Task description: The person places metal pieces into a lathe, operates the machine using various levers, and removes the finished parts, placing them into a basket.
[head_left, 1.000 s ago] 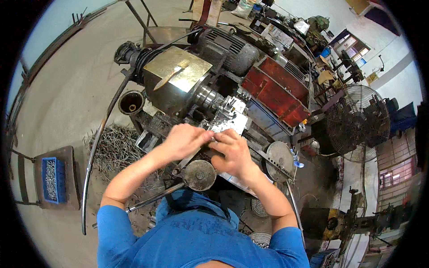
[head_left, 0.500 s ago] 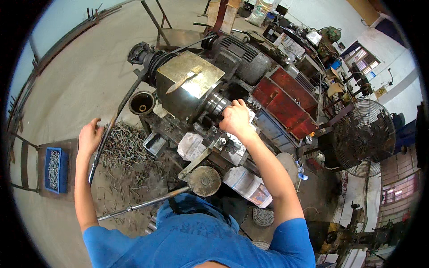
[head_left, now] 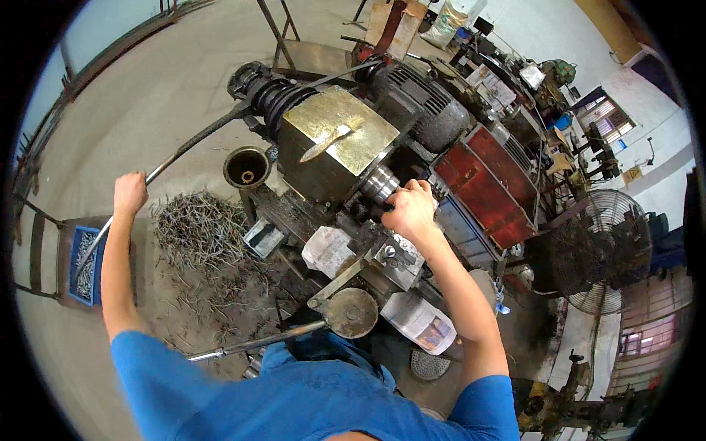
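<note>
My left hand (head_left: 131,192) is closed round a long metal lever (head_left: 193,145) that slants out from the rear end of a small lathe. My right hand (head_left: 412,209) is at the front of the bright steel spindle (head_left: 380,183), fingers curled; whatever they hold there is hidden. Left of the spindle is the boxy, brass-coloured headstock (head_left: 360,121), with a wooden-handled brush (head_left: 327,144) lying on top. Below my right hand sits the tool slide (head_left: 401,266). A second metal bar (head_left: 257,342) runs beside a round metal disc (head_left: 351,312) close to my body.
Thin metal rods (head_left: 198,231) lie heaped on the floor, left of the lathe. A blue bin of small metal parts (head_left: 85,266) stands farther left. Behind the lathe are a motor (head_left: 423,103) and a red metal tray (head_left: 489,184); a large fan (head_left: 603,246) stands right.
My left hand has gone from open beside the lever to gripping it, and the lever has swung outward to the left. My right hand stays at the spindle. The view has shifted slightly.
</note>
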`<action>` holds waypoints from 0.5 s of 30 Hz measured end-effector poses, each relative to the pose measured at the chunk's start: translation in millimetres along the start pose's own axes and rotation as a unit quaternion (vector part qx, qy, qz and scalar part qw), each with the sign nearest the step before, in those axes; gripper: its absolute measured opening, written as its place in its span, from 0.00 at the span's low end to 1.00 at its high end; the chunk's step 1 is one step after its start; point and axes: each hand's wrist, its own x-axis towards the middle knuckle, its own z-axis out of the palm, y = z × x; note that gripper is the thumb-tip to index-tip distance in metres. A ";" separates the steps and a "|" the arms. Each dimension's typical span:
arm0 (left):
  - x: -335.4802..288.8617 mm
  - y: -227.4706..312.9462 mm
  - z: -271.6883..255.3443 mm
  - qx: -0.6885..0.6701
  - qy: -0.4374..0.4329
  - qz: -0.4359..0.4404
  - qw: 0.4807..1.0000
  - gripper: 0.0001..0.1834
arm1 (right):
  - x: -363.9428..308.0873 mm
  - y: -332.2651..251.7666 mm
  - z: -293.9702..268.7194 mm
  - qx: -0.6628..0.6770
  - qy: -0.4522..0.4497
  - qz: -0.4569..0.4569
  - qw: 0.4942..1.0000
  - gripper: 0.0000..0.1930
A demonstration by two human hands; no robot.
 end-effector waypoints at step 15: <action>-77.1 216.5 139.3 -0.336 -0.200 -0.005 0.920 0.26 | -126.2 40.9 -54.8 0.156 0.193 0.011 0.969 0.20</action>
